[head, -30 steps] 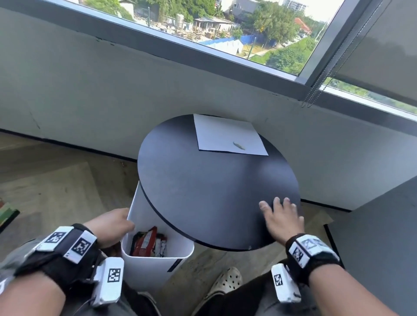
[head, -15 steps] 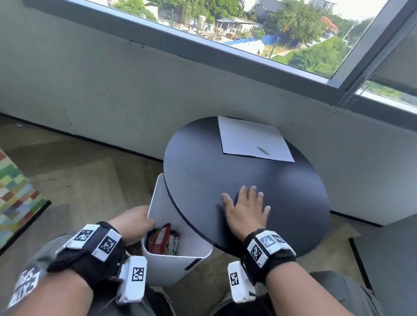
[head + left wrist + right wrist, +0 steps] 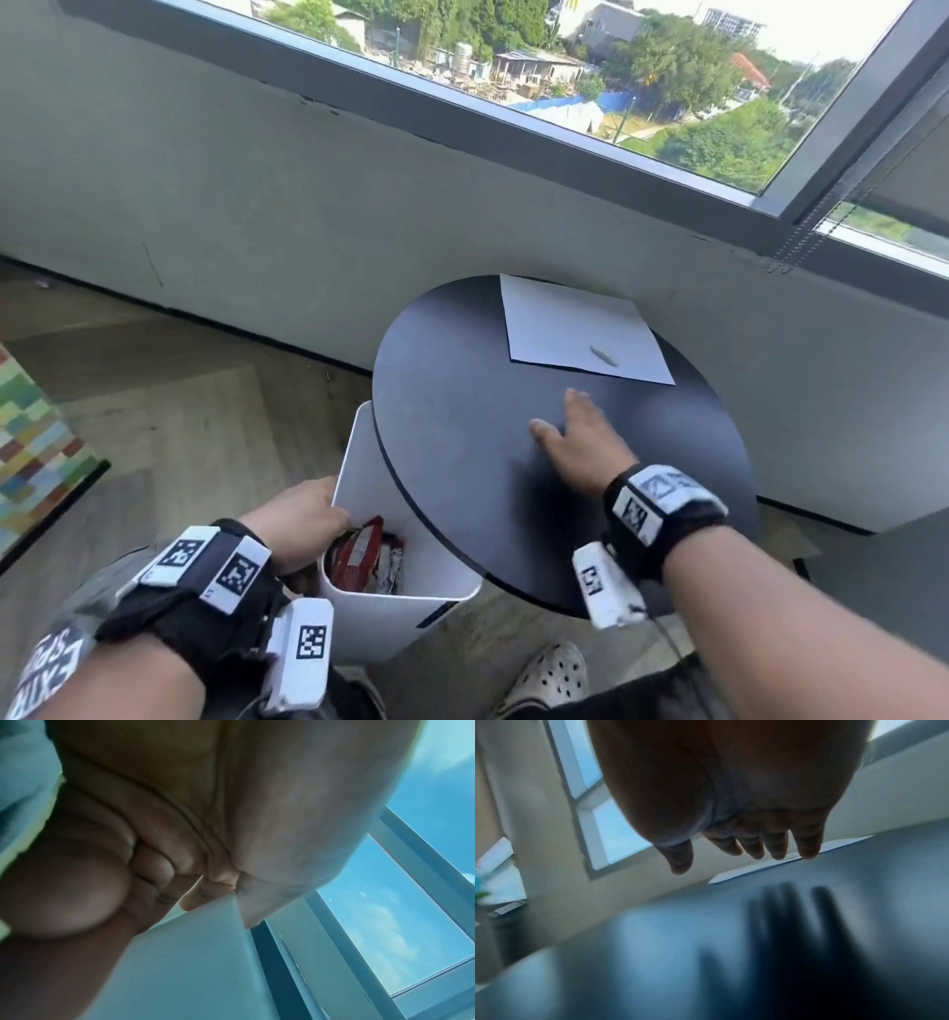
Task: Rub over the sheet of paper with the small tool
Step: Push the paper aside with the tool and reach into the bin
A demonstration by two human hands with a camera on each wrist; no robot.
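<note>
While left hand grips bin rim, right hand, fingers spread and empty above table, has tool at 12 o'clock on paper, long axis 10-to-4.

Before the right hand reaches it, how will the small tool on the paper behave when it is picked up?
The small tool looks thin and probably light. It lies flat on the sheet of paper, so pinching may be fiddly. The loose paper might slide on the smooth black table.
</note>
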